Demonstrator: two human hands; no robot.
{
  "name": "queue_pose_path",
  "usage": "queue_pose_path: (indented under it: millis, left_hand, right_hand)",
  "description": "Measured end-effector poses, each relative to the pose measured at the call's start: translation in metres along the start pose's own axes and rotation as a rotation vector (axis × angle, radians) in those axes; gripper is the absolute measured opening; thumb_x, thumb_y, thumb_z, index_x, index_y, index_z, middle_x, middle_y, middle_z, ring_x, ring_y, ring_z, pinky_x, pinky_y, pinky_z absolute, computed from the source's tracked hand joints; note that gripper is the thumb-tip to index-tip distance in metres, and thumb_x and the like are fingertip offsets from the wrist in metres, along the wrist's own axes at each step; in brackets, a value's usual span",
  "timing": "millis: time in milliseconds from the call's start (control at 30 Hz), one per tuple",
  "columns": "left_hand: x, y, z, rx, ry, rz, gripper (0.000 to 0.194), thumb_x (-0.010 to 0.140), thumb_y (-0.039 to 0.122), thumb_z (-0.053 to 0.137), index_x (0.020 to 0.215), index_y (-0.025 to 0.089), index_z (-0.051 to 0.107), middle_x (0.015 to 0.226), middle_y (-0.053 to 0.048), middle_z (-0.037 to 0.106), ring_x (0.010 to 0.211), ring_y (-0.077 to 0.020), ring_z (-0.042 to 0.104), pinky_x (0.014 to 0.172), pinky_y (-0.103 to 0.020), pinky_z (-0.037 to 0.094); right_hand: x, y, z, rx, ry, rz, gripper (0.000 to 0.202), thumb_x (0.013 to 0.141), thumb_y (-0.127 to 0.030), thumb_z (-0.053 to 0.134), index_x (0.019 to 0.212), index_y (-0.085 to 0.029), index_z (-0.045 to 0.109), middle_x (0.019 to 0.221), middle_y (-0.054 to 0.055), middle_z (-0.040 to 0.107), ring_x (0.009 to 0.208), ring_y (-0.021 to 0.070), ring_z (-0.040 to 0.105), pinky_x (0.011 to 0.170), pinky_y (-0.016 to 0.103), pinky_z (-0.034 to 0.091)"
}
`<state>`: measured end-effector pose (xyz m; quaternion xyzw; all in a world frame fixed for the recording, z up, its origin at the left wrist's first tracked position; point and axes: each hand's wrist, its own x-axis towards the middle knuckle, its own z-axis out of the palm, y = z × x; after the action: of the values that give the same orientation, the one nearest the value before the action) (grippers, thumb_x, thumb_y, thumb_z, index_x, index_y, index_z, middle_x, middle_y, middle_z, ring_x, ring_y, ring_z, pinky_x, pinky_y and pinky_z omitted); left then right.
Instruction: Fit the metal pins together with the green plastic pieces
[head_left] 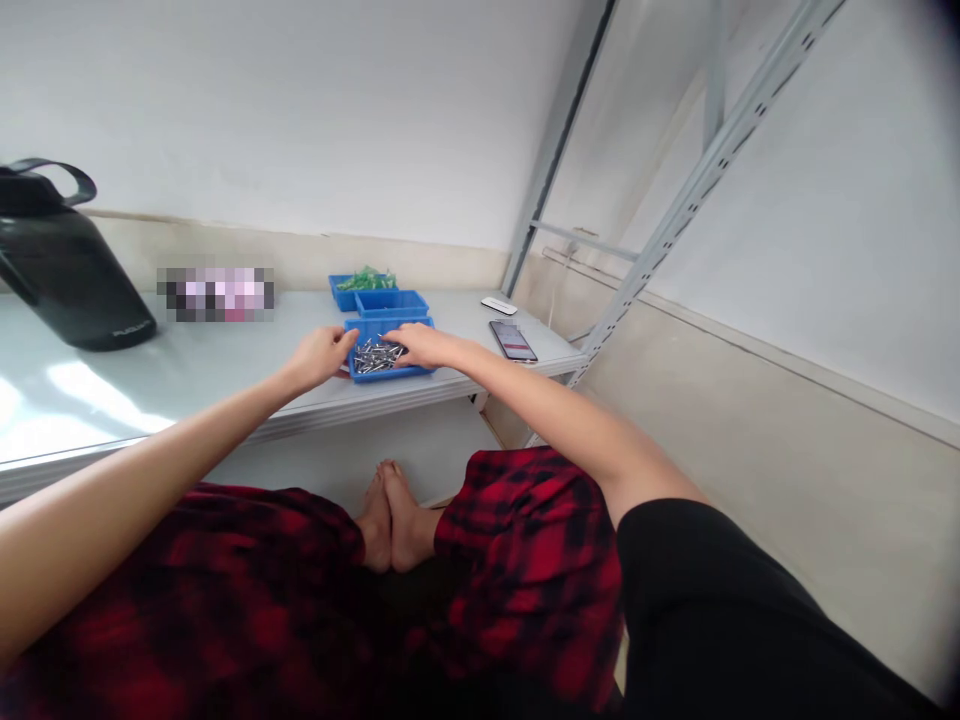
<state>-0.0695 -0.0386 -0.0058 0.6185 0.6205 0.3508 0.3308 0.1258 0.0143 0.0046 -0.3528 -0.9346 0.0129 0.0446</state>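
Observation:
My left hand [324,357] is closed on the left wall of a blue plastic bin [394,376] at the shelf's front edge. A pile of small silver metal pieces, like screws or nails [373,356], fills the bottom of this bin. From the right, my right hand [420,345] reaches over the bin with bent fingers apart, the tips at the pile. Whether any piece lies between them is too small to tell. Right behind stands a second blue bin [391,303], its contents mostly hidden. Farther back, another blue bin [343,291] holds green pieces [369,279].
On the grey shelf [247,370] a large dark bottle [67,270] stands at the left, near a pixelated pinkish object [221,293]. A phone [513,341] and a white flat object [499,306] lie right of the bins. Metal uprights [675,220] rise at the right.

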Motion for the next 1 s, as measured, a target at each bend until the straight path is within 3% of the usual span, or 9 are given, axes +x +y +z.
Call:
queue_pose_path:
  millis: [100, 300, 433, 733, 867, 1000]
  left_hand:
    - [0.001, -0.001, 0.0, -0.003, -0.009, 0.0, 0.029, 0.088, 0.042, 0.055, 0.076, 0.016, 0.061, 0.081, -0.008, 0.072, 0.072, -0.0221, 0.07, 0.061, -0.029, 0.058]
    - [0.003, -0.001, -0.001, -0.037, -0.024, 0.015, 0.028, 0.087, 0.042, 0.057, 0.077, 0.016, 0.06, 0.083, -0.009, 0.072, 0.077, -0.0226, 0.07, 0.062, -0.029, 0.058]
    - [0.0, 0.0, 0.0, -0.005, -0.02, 0.019, 0.027, 0.089, 0.039, 0.053, 0.079, 0.015, 0.061, 0.087, -0.01, 0.072, 0.075, -0.0228, 0.071, 0.059, -0.029, 0.058]
    - [0.001, -0.006, 0.004, 0.035, 0.031, 0.026, 0.03, 0.093, 0.041, 0.051, 0.078, 0.016, 0.059, 0.084, -0.009, 0.072, 0.067, -0.0223, 0.072, 0.055, -0.027, 0.055]
    - [0.003, -0.009, 0.005, 0.048, 0.059, 0.032, 0.031, 0.092, 0.043, 0.052, 0.077, 0.016, 0.06, 0.083, -0.008, 0.073, 0.067, -0.0224, 0.072, 0.056, -0.027, 0.055]
    - [0.002, -0.009, 0.004, 0.116, 0.089, 0.046, 0.033, 0.092, 0.044, 0.052, 0.077, 0.016, 0.062, 0.081, -0.009, 0.073, 0.061, -0.0215, 0.07, 0.055, -0.027, 0.053]
  right_hand:
    - [0.001, -0.002, 0.002, 0.049, 0.049, 0.021, 0.05, 0.08, -0.02, 0.077, 0.128, -0.012, 0.065, 0.123, 0.018, 0.068, 0.108, 0.0246, 0.065, 0.091, 0.031, 0.048]
    - [0.001, 0.0, -0.004, 0.114, 0.023, -0.056, 0.036, 0.083, -0.019, 0.074, 0.118, -0.012, 0.068, 0.117, 0.015, 0.07, 0.103, 0.0222, 0.066, 0.086, 0.029, 0.048]
    - [0.005, 0.012, 0.002, 0.133, 0.078, -0.092, 0.03, 0.089, -0.012, 0.065, 0.119, -0.013, 0.067, 0.117, 0.013, 0.07, 0.102, 0.0193, 0.065, 0.089, 0.03, 0.046]
    - [0.011, 0.02, -0.006, 0.354, 0.129, -0.011, 0.031, 0.083, -0.004, 0.065, 0.111, -0.015, 0.073, 0.112, 0.008, 0.074, 0.103, 0.0171, 0.066, 0.093, 0.03, 0.046]
    - [0.01, 0.017, -0.01, 0.418, 0.117, 0.009, 0.028, 0.084, -0.01, 0.068, 0.111, -0.016, 0.074, 0.113, 0.007, 0.074, 0.102, 0.0166, 0.066, 0.092, 0.029, 0.047]
    - [0.001, 0.011, -0.025, 0.35, 0.138, -0.015, 0.022, 0.093, -0.019, 0.059, 0.107, -0.016, 0.075, 0.11, 0.007, 0.074, 0.099, 0.0171, 0.065, 0.09, 0.031, 0.045]
